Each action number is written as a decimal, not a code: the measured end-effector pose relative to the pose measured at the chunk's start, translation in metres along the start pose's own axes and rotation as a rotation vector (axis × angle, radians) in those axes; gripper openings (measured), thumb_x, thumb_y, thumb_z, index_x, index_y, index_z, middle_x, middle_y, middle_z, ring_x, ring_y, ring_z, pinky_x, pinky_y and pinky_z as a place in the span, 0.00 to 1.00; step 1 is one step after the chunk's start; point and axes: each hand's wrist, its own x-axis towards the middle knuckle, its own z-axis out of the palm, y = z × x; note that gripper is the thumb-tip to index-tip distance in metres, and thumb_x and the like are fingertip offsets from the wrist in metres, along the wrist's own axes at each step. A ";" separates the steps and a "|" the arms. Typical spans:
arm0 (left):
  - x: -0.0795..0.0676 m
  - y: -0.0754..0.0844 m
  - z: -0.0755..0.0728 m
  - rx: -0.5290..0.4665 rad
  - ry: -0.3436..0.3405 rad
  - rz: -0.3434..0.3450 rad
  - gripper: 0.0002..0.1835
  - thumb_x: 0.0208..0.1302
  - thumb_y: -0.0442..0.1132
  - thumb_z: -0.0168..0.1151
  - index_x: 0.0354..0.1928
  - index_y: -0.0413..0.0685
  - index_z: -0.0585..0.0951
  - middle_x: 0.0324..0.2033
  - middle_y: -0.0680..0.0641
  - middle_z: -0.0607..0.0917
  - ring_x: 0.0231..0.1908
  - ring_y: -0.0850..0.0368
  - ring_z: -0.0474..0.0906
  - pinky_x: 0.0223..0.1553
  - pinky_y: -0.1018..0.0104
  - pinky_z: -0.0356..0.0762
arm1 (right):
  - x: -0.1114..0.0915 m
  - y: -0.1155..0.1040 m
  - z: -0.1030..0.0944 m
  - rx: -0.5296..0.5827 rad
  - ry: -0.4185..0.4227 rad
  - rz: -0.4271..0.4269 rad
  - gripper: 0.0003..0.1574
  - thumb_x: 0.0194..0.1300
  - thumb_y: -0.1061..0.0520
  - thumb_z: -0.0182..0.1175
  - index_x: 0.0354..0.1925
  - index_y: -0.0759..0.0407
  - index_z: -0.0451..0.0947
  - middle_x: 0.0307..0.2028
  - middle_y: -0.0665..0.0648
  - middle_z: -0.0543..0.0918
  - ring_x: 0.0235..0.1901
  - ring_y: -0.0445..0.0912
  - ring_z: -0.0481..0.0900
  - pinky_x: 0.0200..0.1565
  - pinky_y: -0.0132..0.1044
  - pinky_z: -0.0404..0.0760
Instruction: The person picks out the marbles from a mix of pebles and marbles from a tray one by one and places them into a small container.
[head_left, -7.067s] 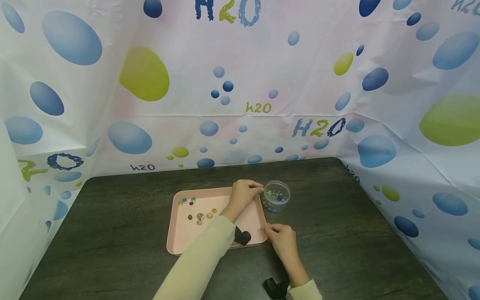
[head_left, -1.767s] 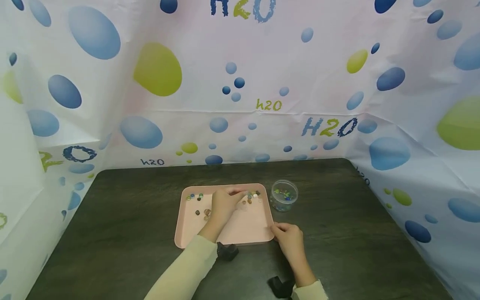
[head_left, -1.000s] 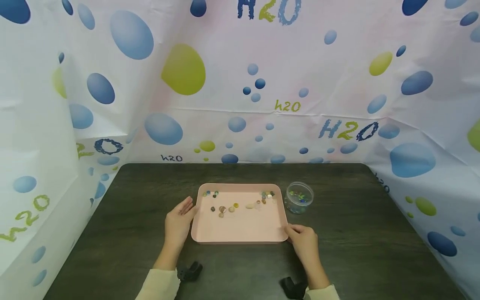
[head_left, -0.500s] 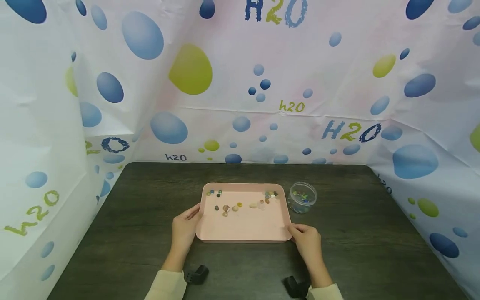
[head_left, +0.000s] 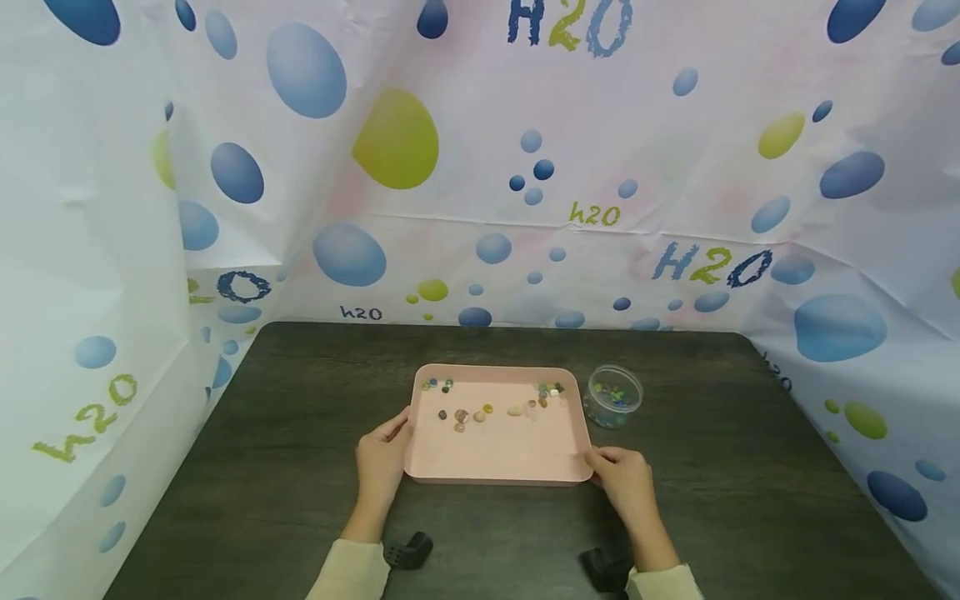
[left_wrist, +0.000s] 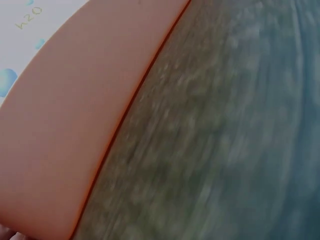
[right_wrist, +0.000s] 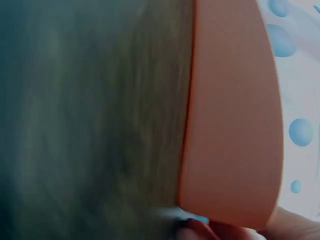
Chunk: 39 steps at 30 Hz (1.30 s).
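Observation:
A pink rectangular tray (head_left: 495,458) lies on the dark table between both hands. My left hand (head_left: 380,467) grips its left edge, thumb by the rim. At the front right corner, my right hand (head_left: 628,486) pinches the rim. Small beads (head_left: 447,386) sit in the tray's back left, several stone-like beads (head_left: 461,416) across the middle, and a cluster (head_left: 553,390) at the back right. The left wrist view is filled by the tray's side wall (left_wrist: 85,115), with fingertips at the lower left; the right wrist view shows the wall (right_wrist: 232,115) above some fingers.
A clear round jar (head_left: 611,417) with colourful beads in it stands just right of the tray. Behind the dark wooden table (head_left: 735,433) hangs a white sheet (head_left: 570,100) with blue and green spots. Black wrist mounts (head_left: 408,552) sit at both wrists.
The left hand, first by the jar and then over the tray's beads, has moved left and taken hold of the tray's left edge. The right hand keeps its corner. The head view has shifted left.

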 end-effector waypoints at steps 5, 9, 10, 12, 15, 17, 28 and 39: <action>-0.001 -0.002 0.003 0.038 0.039 0.023 0.13 0.66 0.36 0.63 0.50 0.40 0.86 0.46 0.36 0.87 0.48 0.44 0.86 0.39 0.67 0.86 | -0.004 -0.021 -0.011 -0.144 0.029 -0.085 0.15 0.62 0.58 0.66 0.41 0.71 0.86 0.36 0.67 0.89 0.32 0.54 0.87 0.32 0.42 0.84; 0.000 -0.002 0.002 0.031 0.051 0.030 0.13 0.66 0.36 0.63 0.50 0.40 0.86 0.47 0.36 0.87 0.49 0.44 0.86 0.41 0.64 0.86 | -0.009 -0.049 -0.014 -0.100 0.115 -0.162 0.17 0.64 0.56 0.68 0.45 0.69 0.86 0.43 0.67 0.88 0.45 0.61 0.87 0.44 0.52 0.85; 0.001 -0.001 0.002 0.027 0.053 0.031 0.13 0.66 0.36 0.64 0.50 0.40 0.86 0.47 0.36 0.87 0.49 0.44 0.86 0.42 0.64 0.86 | -0.008 -0.057 -0.014 -0.077 0.121 -0.175 0.17 0.65 0.55 0.68 0.46 0.68 0.86 0.44 0.67 0.88 0.46 0.61 0.86 0.46 0.53 0.85; 0.002 0.001 0.001 0.027 0.062 0.039 0.13 0.66 0.36 0.63 0.50 0.40 0.86 0.47 0.37 0.87 0.49 0.44 0.86 0.42 0.64 0.86 | -0.005 -0.074 -0.010 -0.011 0.110 -0.204 0.17 0.65 0.55 0.67 0.47 0.65 0.86 0.46 0.65 0.88 0.48 0.60 0.86 0.48 0.53 0.84; 0.004 0.003 0.001 0.030 0.078 0.049 0.12 0.66 0.36 0.64 0.49 0.40 0.87 0.46 0.37 0.88 0.48 0.45 0.86 0.41 0.64 0.86 | 0.006 -0.096 0.000 0.073 0.056 -0.235 0.16 0.67 0.55 0.66 0.49 0.61 0.87 0.47 0.63 0.88 0.50 0.57 0.85 0.47 0.46 0.85; 0.003 0.003 0.003 0.033 0.084 0.063 0.12 0.65 0.36 0.65 0.48 0.40 0.87 0.46 0.36 0.88 0.47 0.44 0.87 0.40 0.63 0.86 | 0.017 -0.106 0.011 0.139 0.022 -0.253 0.15 0.67 0.56 0.66 0.49 0.60 0.87 0.48 0.61 0.88 0.50 0.55 0.85 0.42 0.38 0.84; -0.007 -0.002 0.004 0.048 0.092 0.065 0.11 0.65 0.35 0.65 0.47 0.39 0.88 0.45 0.36 0.88 0.46 0.44 0.87 0.40 0.60 0.86 | 0.062 -0.129 0.089 0.244 -0.265 -0.333 0.16 0.66 0.55 0.66 0.51 0.56 0.86 0.49 0.57 0.88 0.54 0.52 0.84 0.56 0.46 0.82; -0.006 -0.002 0.004 0.040 0.111 0.073 0.11 0.64 0.33 0.65 0.46 0.38 0.88 0.44 0.36 0.88 0.46 0.43 0.87 0.40 0.60 0.86 | 0.085 -0.127 0.135 -0.006 -0.383 -0.409 0.10 0.66 0.57 0.65 0.45 0.53 0.89 0.47 0.56 0.89 0.54 0.55 0.84 0.58 0.49 0.81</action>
